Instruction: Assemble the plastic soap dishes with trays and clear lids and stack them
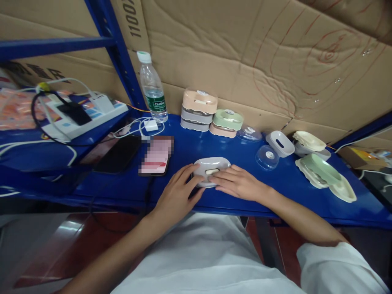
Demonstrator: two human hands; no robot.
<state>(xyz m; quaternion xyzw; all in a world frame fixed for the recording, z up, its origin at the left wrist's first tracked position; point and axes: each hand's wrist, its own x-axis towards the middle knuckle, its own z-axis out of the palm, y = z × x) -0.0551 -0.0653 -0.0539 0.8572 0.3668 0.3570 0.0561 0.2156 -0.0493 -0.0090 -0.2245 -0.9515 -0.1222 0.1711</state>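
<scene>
In front of me on the table lies a grey oval soap dish (211,162) with a small cream-white piece (212,172) in its middle. My left hand (180,190) grips the dish by its left side, fingers on the rim and thumb near the front edge. From the right, my right hand (237,182) is closed over the dish, its fingertips at the cream-white piece. What lies under those fingertips is hidden.
Stacked lidded soap boxes (199,102) stand at the back beside a water bottle (154,94). Right of them are clear lids (267,158), a grey dish (280,143) and green and cream parts (324,169). Phones (156,155), a charger cable and a power strip (88,116) lie left.
</scene>
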